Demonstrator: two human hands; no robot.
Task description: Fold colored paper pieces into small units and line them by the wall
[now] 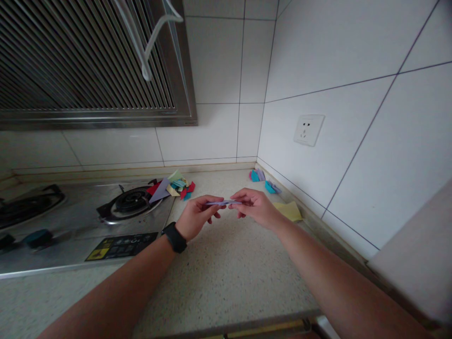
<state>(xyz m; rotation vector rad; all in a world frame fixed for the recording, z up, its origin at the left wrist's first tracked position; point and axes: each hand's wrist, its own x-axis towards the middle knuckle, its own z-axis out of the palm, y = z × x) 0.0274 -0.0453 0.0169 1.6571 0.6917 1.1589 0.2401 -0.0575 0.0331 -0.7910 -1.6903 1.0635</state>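
lilac paper (226, 202) spans the gap between the hands (192, 219), each pinching one end.

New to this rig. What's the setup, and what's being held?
There's no machine: a person works bare-handed. The single picture comes from a head-worn camera looking forward and down. The left hand, with a black watch at its wrist, and the right hand together hold a thin lilac paper above the speckled countertop. To their left, a pile of coloured paper overlaps the gas stove. Near the right wall lie two small paper clusters and a yellow paper, partly hidden.
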